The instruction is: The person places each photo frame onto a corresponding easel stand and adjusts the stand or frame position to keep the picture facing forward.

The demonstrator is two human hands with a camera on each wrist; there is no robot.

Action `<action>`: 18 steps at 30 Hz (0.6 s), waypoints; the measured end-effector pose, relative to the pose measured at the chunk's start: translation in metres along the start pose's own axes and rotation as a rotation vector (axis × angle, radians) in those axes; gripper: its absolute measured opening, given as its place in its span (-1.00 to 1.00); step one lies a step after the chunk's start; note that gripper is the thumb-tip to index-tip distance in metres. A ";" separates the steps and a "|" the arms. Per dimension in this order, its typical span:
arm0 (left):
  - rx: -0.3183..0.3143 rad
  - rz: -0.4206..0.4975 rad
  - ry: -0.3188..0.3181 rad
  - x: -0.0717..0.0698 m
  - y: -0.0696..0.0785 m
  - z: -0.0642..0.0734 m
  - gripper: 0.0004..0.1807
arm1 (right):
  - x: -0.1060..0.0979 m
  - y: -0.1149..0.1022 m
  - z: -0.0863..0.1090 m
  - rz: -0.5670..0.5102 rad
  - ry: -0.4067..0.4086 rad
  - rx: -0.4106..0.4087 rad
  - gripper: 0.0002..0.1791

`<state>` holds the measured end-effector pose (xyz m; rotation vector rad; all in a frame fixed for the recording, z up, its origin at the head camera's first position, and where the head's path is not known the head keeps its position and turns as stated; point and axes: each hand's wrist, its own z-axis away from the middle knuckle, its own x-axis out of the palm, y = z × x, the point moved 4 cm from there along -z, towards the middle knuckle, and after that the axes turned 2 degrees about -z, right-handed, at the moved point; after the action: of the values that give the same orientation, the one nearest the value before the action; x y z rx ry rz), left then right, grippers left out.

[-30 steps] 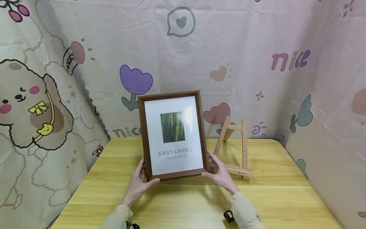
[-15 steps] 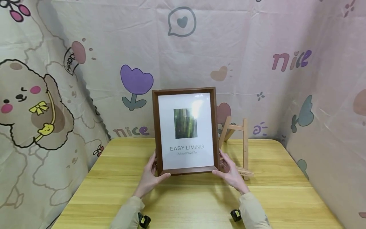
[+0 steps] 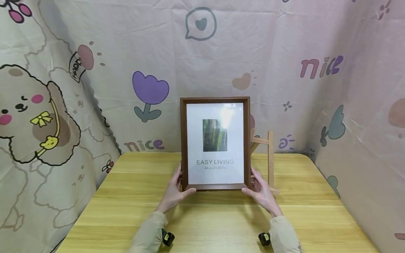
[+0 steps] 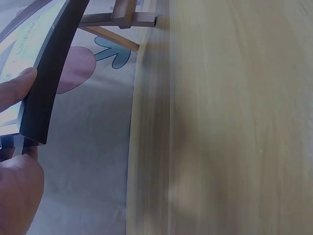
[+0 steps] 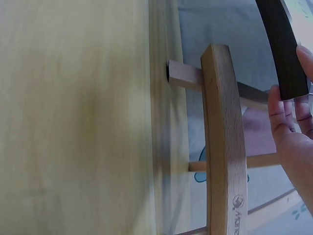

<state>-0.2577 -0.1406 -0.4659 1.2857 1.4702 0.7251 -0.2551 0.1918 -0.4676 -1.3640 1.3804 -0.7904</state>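
Observation:
A brown picture frame stands upright in the air over the table, its "EASY LIVING" sheet facing me. My left hand grips its lower left corner, thumb on the front and fingers behind. At the lower right corner my right hand holds it the same way. Both wrist views show daylight between the frame's lower edge and the tabletop. Behind the frame and to its right stands a small wooden easel, its left leg mostly hidden by the frame. In the right wrist view the easel's ledge is close beside that hand.
The light wooden table spreads out on all sides under the hands. A printed curtain with flowers and hearts hangs right behind its back edge and along both sides.
Both hands have carried the picture frame to the right, across the front of the easel. Its earlier tilt has straightened to nearly level. The easel stays where it was.

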 end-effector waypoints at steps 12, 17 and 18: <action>-0.009 0.021 -0.026 0.018 -0.001 -0.016 0.23 | -0.014 0.002 0.004 0.041 0.037 0.037 0.05; -0.002 0.029 -0.047 0.026 0.002 -0.023 0.24 | -0.022 0.001 0.004 0.068 0.037 0.065 0.06; -0.004 0.024 -0.053 0.027 0.002 -0.024 0.24 | -0.023 0.001 0.004 0.073 0.040 0.063 0.05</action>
<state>-0.2773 -0.1099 -0.4646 1.3117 1.4130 0.7041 -0.2547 0.2154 -0.4652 -1.2478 1.4164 -0.8095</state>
